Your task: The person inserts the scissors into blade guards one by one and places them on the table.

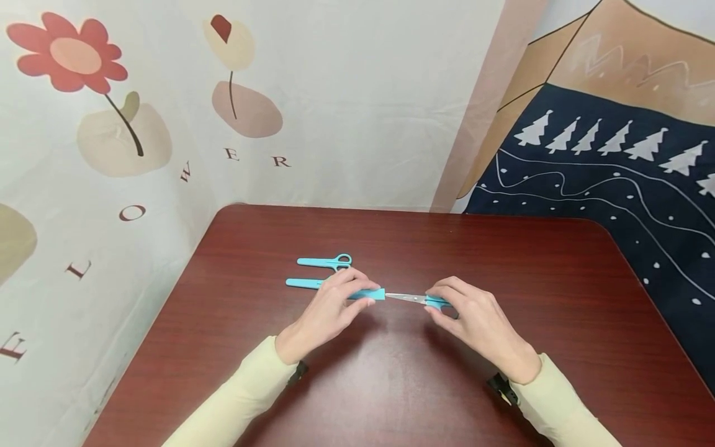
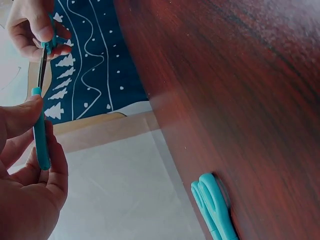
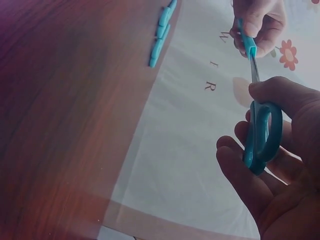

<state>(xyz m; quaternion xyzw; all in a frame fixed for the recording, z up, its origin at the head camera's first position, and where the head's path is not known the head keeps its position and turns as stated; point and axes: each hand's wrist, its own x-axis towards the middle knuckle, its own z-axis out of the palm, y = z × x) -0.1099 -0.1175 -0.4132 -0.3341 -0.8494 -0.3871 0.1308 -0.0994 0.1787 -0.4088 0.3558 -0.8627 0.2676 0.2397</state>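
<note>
Scissors with turquoise handles (image 3: 259,132) are held by my right hand (image 1: 477,316), its thumb and fingers pinching them near the pivot. Their metal blades (image 1: 406,298) point left, with the tips at or inside the mouth of a turquoise blade cover (image 1: 368,294). My left hand (image 1: 326,313) pinches that cover between thumb and fingers; in the left wrist view the cover (image 2: 41,145) lies along the fingers. Both hands are raised over the table. Just behind the left hand lie covered scissors (image 1: 315,262) and a second turquoise pair (image 1: 303,283), its handle end hidden by that hand.
The dark red wooden table (image 1: 402,385) has rounded far corners. A pale printed cloth (image 1: 357,112) with flowers and letters hangs behind and to the left. At the right hangs a navy cloth (image 1: 592,180) with white trees.
</note>
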